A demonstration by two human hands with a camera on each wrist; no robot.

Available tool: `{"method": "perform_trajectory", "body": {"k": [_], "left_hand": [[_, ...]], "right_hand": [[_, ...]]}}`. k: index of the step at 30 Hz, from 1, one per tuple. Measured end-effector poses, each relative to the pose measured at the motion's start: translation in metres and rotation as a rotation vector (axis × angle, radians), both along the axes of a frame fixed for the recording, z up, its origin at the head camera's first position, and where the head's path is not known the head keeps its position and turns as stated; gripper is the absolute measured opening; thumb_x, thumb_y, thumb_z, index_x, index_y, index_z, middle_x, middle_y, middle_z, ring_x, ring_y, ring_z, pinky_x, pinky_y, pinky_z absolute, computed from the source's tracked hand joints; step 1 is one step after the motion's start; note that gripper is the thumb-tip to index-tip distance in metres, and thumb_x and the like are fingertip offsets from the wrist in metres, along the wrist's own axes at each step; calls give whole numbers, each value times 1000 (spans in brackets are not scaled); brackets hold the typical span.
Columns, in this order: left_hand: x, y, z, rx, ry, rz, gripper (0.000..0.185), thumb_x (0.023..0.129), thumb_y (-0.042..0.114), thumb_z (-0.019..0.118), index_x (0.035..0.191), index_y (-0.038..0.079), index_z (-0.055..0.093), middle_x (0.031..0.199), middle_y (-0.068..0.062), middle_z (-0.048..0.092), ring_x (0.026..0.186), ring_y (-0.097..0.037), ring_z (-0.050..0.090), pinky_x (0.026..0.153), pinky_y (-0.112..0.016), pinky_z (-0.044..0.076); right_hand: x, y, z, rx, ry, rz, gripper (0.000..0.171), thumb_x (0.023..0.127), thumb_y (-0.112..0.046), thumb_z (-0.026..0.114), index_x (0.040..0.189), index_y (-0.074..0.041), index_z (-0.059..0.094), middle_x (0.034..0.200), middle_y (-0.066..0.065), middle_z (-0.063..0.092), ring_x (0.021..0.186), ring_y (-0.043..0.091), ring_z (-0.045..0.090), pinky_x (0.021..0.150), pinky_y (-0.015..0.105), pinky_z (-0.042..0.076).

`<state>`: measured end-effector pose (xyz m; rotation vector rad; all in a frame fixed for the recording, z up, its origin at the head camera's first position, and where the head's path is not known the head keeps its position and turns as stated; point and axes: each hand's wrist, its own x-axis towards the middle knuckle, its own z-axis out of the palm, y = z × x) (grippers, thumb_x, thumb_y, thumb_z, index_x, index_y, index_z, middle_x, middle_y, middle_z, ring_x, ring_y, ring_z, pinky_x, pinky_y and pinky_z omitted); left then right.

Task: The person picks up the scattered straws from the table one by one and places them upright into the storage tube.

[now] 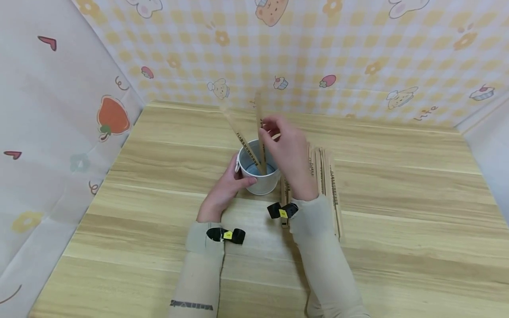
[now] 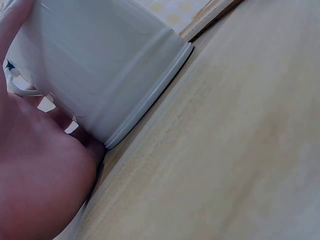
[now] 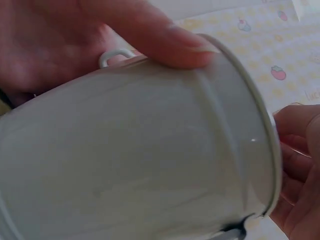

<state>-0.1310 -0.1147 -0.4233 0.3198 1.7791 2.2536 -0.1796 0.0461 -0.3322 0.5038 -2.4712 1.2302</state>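
Observation:
A small white metal bucket stands on the wooden table. My left hand grips its left side; the thumb lies over the wall of the bucket. Two wooden sticks with black print stand in it: one leans left, the other is nearly upright. My right hand hovers over the rim and pinches the upright stick. The left wrist view has the bucket against my palm. At the right edge of the right wrist view my right fingers are curled.
Several more printed wooden sticks lie in a row on the table just right of the bucket, partly under my right forearm. Patterned paper walls close in the table at the back and both sides.

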Motion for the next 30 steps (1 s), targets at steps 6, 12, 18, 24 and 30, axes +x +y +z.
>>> {"method": "perform_trajectory", "body": {"k": [6, 12, 18, 24, 30], "left_hand": [[4, 2, 12, -10, -2, -6, 82, 76, 10, 67, 140, 18, 17, 140, -14, 23, 127, -29, 25, 104, -47, 17], [5, 2, 16, -48, -17, -2, 82, 76, 15, 68, 140, 21, 17, 139, -8, 25, 126, -22, 28, 104, -39, 22], [4, 2, 15, -36, -23, -5, 83, 77, 9, 65, 141, 21, 15, 140, -9, 25, 127, -23, 27, 104, -41, 21], [5, 2, 15, -28, -20, -2, 86, 76, 14, 69, 142, 19, 13, 142, -13, 21, 129, -27, 23, 105, -44, 17], [6, 2, 13, -29, -23, 0, 86, 76, 15, 68, 142, 22, 13, 142, -12, 20, 129, -26, 23, 105, -44, 17]], "right_hand": [[-2, -2, -7, 88, 12, 4, 25, 83, -23, 61, 107, -13, 61, 86, -3, 66, 79, 7, 58, 70, 22, 46], [-4, -3, -11, 106, -13, 24, 28, 83, -21, 62, 110, -14, 60, 89, -4, 64, 84, 8, 57, 73, 26, 45], [-6, -6, -14, 88, -57, 43, 29, 82, -20, 63, 111, -15, 60, 90, -4, 64, 87, 8, 55, 78, 27, 43], [-8, -6, -15, 120, -98, 68, 32, 82, -20, 63, 113, -15, 58, 91, -5, 63, 88, 8, 54, 80, 26, 43], [-7, -6, -15, 134, -138, 71, 32, 83, -24, 62, 114, -16, 58, 93, -5, 62, 90, 8, 54, 80, 26, 42]]}}
